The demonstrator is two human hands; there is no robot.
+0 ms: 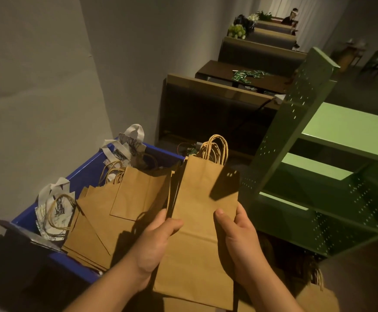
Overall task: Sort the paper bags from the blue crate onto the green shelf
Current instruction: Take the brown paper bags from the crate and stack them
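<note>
Paper bags, a flat brown stack, are grasped at their sides by the left hand and right hand, between blue crate and green shelf. More bags lie in the crate; the visible shelves look bare, so sorting seems barely begun.

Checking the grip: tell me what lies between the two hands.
In the head view, a flat brown paper bag spans the gap; the left hand and right hand each grip one edge.

No legible text, seemingly, anywhere.
</note>
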